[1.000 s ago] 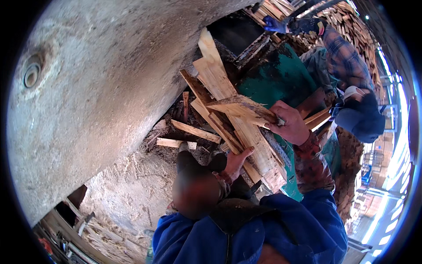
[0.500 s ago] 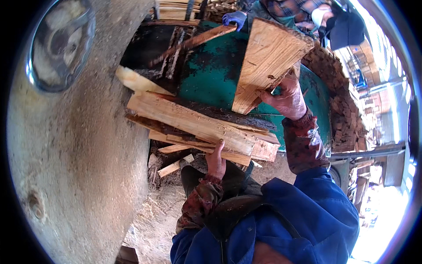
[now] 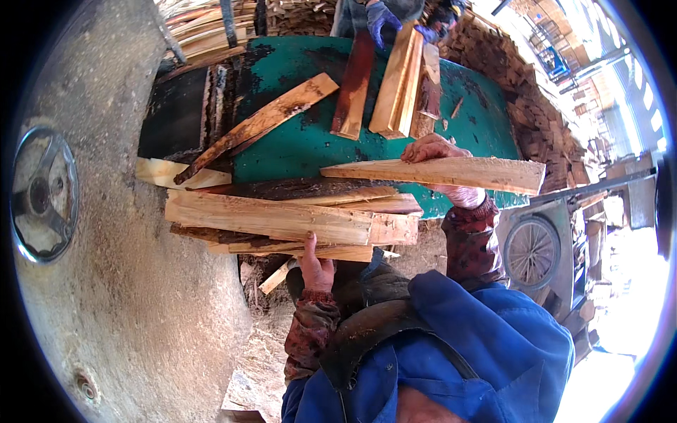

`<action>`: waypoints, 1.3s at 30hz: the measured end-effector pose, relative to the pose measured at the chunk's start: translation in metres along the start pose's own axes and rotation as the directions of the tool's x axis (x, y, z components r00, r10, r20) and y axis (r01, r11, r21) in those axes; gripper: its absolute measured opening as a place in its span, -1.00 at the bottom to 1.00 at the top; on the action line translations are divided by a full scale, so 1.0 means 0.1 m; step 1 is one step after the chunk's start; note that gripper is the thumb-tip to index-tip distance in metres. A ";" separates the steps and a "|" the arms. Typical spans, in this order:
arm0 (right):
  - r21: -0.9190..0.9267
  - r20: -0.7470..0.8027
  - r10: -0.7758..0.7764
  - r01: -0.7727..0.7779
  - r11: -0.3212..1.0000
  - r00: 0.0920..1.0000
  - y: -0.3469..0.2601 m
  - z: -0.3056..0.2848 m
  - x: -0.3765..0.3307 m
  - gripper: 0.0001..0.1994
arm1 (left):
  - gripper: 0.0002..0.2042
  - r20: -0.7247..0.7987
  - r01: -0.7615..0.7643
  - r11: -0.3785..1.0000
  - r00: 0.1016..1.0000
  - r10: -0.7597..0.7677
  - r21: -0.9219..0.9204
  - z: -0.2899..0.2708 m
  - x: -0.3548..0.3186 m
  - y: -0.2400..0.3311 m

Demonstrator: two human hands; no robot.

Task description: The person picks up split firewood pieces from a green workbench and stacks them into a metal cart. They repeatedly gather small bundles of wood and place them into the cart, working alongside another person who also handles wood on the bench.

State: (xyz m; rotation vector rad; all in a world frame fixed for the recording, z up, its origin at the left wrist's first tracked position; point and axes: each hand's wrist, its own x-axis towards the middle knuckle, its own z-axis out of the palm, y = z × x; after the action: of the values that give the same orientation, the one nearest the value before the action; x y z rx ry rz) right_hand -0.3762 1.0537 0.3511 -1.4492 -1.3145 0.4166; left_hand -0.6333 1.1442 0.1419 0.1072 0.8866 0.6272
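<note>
My right hand [image 3: 431, 149] grips a pale wooden board [image 3: 451, 172], raised above the right part of a green table [image 3: 296, 151]. The board lies almost level, its narrow face toward me and its grain lengthwise. At the table's near edge rests a pile of rough planks; my left hand [image 3: 316, 271] is closed on the near side of it, thumb on the top plank [image 3: 275, 217] and fingers hidden beneath. A bark-edged slat [image 3: 264, 123] lies slanted on the table beyond the pile.
Across the table, a co-worker's purple-gloved hands [image 3: 383, 21] are at several upright-pointing pieces, among them a thick block [image 3: 399, 88]. A large tan machine body [image 3: 120, 233] with a handwheel [image 3: 44, 194] fills the left. Stacked wood [image 3: 543, 127] lines the far right.
My right hand has turned the board from steeply tilted to nearly level and brought it lower. The co-worker's slat now lies on the table, and the gloved hands have moved to other pieces.
</note>
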 end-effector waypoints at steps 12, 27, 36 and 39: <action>-0.019 -0.033 -0.146 0.145 0.989 0.989 0.28 -0.34 -0.44 -0.76 | -0.43 0.046 -0.049 0.999 0.998 0.050 -0.006 0.02 0.02 -0.07; 0.318 -0.660 0.410 -0.260 0.912 0.630 0.05 -0.38 -1.06 -0.75 | -0.38 0.092 -0.109 0.993 0.990 0.104 0.050 0.10 -0.04 -0.08; 0.594 -0.661 0.617 -0.205 0.778 0.427 0.48 -0.48 -1.51 -0.72 | -0.36 0.123 -0.104 0.987 0.988 0.088 0.126 -0.01 0.04 -0.09; 0.696 -0.593 0.705 -0.191 0.692 0.390 0.78 -0.49 -1.76 -0.69 | -0.32 0.106 -0.094 0.978 0.992 0.075 0.187 0.01 0.04 -0.09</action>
State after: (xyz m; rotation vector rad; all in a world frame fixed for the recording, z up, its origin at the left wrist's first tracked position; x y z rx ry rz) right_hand -0.3564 0.8940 0.2346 -1.2307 0.0867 0.3275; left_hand -0.6269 1.1390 0.1366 0.3485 0.8490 0.6098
